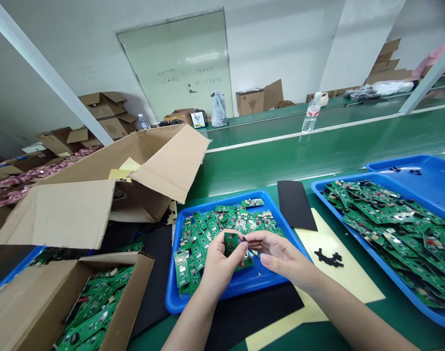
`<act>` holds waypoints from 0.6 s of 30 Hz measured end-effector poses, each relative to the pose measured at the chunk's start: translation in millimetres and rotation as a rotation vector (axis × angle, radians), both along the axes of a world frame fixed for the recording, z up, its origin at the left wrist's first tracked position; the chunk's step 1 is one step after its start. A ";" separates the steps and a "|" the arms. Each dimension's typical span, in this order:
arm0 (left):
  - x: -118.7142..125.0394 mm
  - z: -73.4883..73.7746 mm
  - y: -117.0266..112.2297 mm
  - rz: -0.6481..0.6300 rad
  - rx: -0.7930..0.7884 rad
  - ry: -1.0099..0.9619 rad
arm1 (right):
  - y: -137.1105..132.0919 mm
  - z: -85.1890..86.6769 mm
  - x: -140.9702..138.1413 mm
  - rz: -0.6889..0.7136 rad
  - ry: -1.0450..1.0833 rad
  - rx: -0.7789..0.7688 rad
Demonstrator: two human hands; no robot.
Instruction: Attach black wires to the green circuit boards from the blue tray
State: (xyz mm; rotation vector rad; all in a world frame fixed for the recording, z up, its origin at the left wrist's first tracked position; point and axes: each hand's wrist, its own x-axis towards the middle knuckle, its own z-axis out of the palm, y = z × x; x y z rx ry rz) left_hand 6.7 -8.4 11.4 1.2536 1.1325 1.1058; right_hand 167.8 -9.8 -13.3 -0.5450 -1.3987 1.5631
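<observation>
My left hand [219, 263] is closed around a small green circuit board [231, 242], holding it upright over the middle blue tray [244, 285]. My right hand [277, 253] reaches in from the right, its fingertips pinched on a small dark piece at the board's right edge. Below both hands the tray holds several more green circuit boards [222, 219].
A second blue tray [390, 273] full of boards lies at the right, another blue tray [423, 178] behind it. A cardboard box [39, 302] of boards stands at bottom left, a big open carton [134, 175] behind it. Black foam sheets [295, 204], a yellow sheet [350, 278] and a water bottle [311, 113] are nearby.
</observation>
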 end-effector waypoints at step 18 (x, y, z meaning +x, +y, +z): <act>-1.4 6.2 -3.7 -0.245 -0.363 -0.192 | 8.6 4.7 21.7 -0.484 -0.587 0.854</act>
